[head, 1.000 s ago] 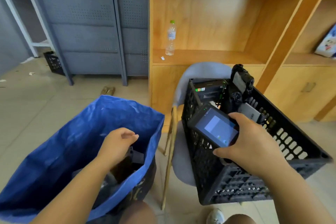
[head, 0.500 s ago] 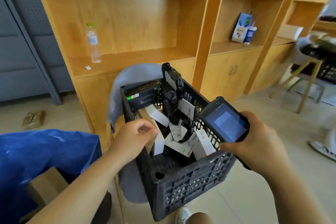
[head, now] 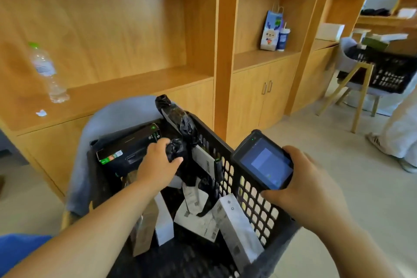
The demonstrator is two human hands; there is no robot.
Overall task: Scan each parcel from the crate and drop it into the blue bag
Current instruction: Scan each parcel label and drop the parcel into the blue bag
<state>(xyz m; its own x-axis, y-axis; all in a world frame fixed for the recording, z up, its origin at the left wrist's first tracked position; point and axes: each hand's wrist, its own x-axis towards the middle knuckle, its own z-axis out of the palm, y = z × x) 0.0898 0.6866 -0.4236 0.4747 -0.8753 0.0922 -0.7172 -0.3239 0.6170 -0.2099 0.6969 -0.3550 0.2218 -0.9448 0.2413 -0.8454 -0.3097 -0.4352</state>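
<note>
A black plastic crate point(head: 250, 189) sits on a grey chair point(head: 112, 117) in front of me. Inside it lie several parcels: a black box with green marks point(head: 128, 146), white boxes point(head: 239, 225) and a black plastic-wrapped parcel point(head: 180, 124) standing up at the back. My left hand point(head: 158, 165) reaches into the crate and grips the lower part of that black wrapped parcel. My right hand point(head: 309, 189) holds a handheld scanner point(head: 264, 160) with a lit screen beside the crate's right wall. Only a corner of the blue bag point(head: 20, 248) shows at the lower left.
Wooden shelving point(head: 216, 52) stands behind the chair, with a water bottle point(head: 47, 72) on the left shelf and a paper bag point(head: 272, 29) on the middle one. At the far right a second black crate point(head: 388, 72) rests on another chair, next to a person's leg point(head: 399, 133).
My view has swung right, away from the blue bag. My left hand left the bag, went into the crate and took hold of the black wrapped parcel. The scanner stayed in my right hand.
</note>
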